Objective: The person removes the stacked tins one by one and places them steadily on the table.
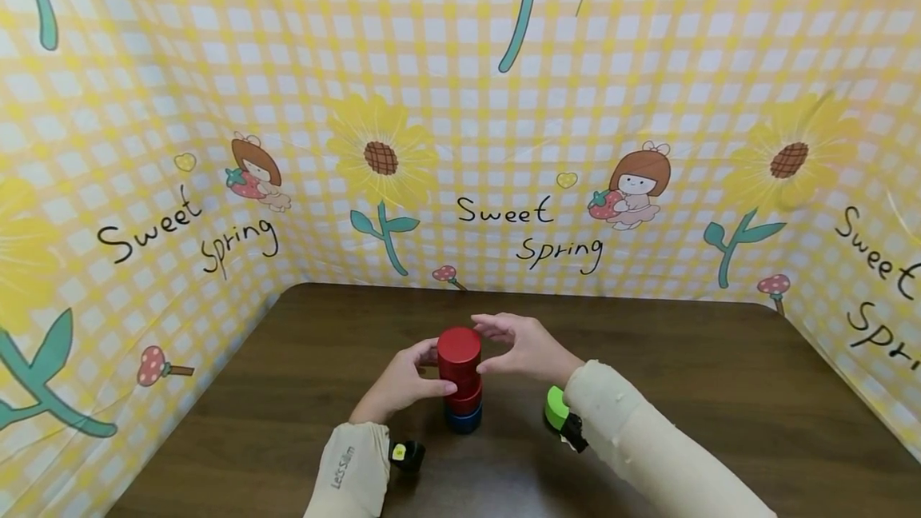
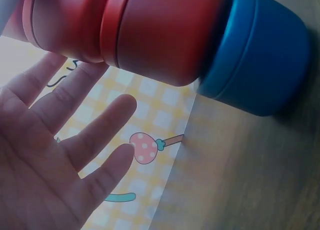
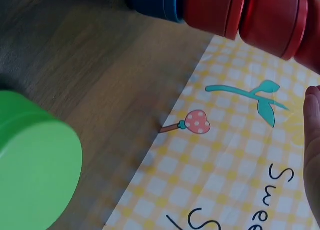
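Observation:
A stack of three round containers stands on the dark wooden table (image 1: pixel 683 390): a blue one (image 1: pixel 464 420) at the bottom, a red one (image 1: pixel 467 399) in the middle and a red one (image 1: pixel 459 350) on top. My left hand (image 1: pixel 410 380) is at the stack's left side with its fingers straight. In the left wrist view these fingers (image 2: pixel 100 125) lie spread just beside the red containers (image 2: pixel 165 35) and the blue one (image 2: pixel 260 55). My right hand (image 1: pixel 524 346) hovers, fingers relaxed, beside the top red container. It holds nothing.
A green round container (image 1: pixel 554 408) sits on the table under my right wrist, large in the right wrist view (image 3: pixel 35 165). A yellow checked backdrop (image 1: pixel 504 142) with flowers and writing walls in the table at the back and on both sides.

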`<state>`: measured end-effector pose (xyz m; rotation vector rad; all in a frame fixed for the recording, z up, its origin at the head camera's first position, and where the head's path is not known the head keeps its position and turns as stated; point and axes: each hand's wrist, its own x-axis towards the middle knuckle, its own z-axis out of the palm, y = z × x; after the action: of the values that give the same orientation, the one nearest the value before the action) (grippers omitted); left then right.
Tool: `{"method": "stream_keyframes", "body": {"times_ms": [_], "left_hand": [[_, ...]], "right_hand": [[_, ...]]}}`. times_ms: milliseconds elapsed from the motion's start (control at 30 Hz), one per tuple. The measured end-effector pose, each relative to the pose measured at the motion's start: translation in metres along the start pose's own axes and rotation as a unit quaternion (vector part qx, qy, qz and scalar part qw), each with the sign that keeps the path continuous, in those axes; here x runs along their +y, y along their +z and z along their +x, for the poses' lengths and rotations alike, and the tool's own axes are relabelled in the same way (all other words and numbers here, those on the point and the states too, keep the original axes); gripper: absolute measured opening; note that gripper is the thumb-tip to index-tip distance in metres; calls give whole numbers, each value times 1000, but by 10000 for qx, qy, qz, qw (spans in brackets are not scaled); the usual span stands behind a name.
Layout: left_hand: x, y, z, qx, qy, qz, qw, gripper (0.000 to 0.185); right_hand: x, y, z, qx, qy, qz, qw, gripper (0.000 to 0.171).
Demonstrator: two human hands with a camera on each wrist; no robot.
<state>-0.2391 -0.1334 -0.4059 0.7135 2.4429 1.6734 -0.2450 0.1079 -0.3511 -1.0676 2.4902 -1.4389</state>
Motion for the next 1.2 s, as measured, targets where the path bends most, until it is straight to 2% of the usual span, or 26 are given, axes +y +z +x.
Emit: {"method": "stream_keyframes", "body": {"times_ms": [167,533,800,967,1200], "left_hand": [[-1,0,2,18,28,8,10000,61],[-1,1,4,48,32,165,9998,59],[-3,2,2,65,91,251,9996,55],[-4,4,2,62,170,329,9993,53],[-2,5,3,70,136,212,9997,52]], "right_hand": [[-2,5,3,-32,-151,-67,9999,65],[0,15,8,269,128,-187,9994,66],[2,18,9,242,229,-258,9991,62],[2,19,6,225,258,-197,9992,65],[-2,18,6,260,260,-366,9987,64]]}}
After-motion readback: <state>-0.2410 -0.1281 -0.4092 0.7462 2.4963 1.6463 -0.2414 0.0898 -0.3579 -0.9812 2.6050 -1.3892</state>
